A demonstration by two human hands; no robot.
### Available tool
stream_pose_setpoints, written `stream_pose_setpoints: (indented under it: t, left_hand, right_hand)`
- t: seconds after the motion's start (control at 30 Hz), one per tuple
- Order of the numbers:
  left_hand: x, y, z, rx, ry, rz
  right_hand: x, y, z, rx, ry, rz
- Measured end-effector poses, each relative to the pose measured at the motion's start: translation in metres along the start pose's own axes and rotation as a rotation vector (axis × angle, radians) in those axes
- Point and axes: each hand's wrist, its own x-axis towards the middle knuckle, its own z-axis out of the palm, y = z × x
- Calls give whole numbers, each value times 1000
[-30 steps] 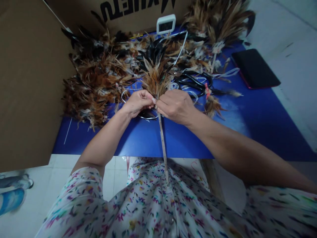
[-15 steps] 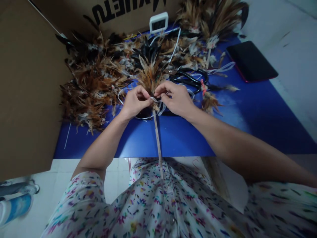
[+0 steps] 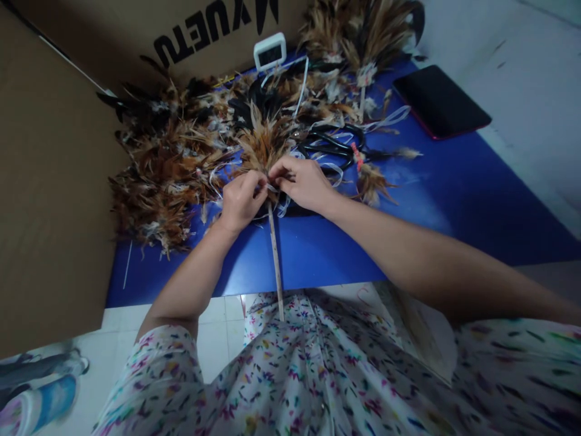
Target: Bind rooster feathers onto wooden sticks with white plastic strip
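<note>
Brown and black feathers (image 3: 264,142) fan out from the top of a thin wooden stick (image 3: 275,257), forming a feather duster. The stick's lower end reaches past the table edge to my patterned clothing. My left hand (image 3: 241,198) is closed in a pinch on a thin white ribbon (image 3: 271,188) at the base of the feathers. Thumb and fingertips of my right hand (image 3: 303,183) also pinch together there, close against the left fingertips. The ribbon is mostly hidden by the fingers, with a loop showing below the right hand.
Loose brown feathers (image 3: 167,163) heap across the left and back of the blue table (image 3: 422,224). Black-handled scissors (image 3: 333,145), a small feather bunch with red tie (image 3: 372,181) and a dark tablet (image 3: 440,102) lie right. A white digital clock (image 3: 270,53) stands before a cardboard box (image 3: 213,30).
My hands have drawn closer together at the feather base, and my left hand has turned more knuckles-up. The whole view has shifted and tilted slightly.
</note>
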Motion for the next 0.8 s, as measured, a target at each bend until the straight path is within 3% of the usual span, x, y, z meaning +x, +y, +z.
stream_pose_setpoints:
  t: [0.23,0.5,0.8]
  left_hand:
    - [-1,-13,1,22,7,278]
    - [-2,-24,-5,21,-31,288]
    - [5,-9,-11,152,100,394]
  right_hand:
    - [5,2,3,81,4,49]
    - [10,5,3,108,-58,-1]
    - [18,9,1,128,-135,-100]
